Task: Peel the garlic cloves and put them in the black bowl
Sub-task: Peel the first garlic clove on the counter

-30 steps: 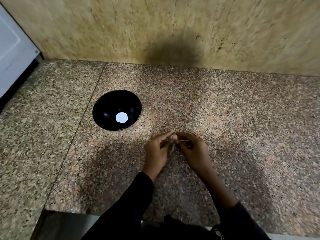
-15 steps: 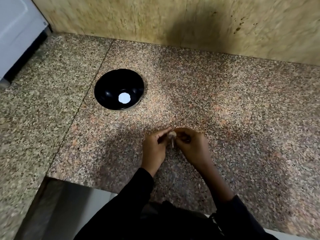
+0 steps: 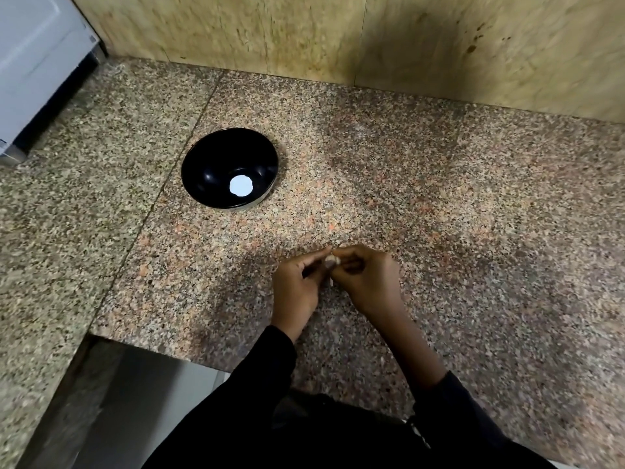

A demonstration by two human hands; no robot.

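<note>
The fingers (image 3: 318, 262) of both hands meet over a small garlic clove (image 3: 330, 262), pinched between them just above the bench, near the middle of its front edge. The left hand (image 3: 296, 289) curls in from one side, the right hand (image 3: 367, 282) from the other, thumbs and forefingers clamped on the clove; a pale scrap of skin (image 3: 331, 282) hangs below it. Dark sleeves (image 3: 270, 374) run back from the wrists. The black bowl (image 3: 209, 164) stands well apart, toward the bench's back left, with a white patch (image 3: 240, 186) on its bottom. A white appliance (image 3: 30, 62) sits at the far left corner.
</note>
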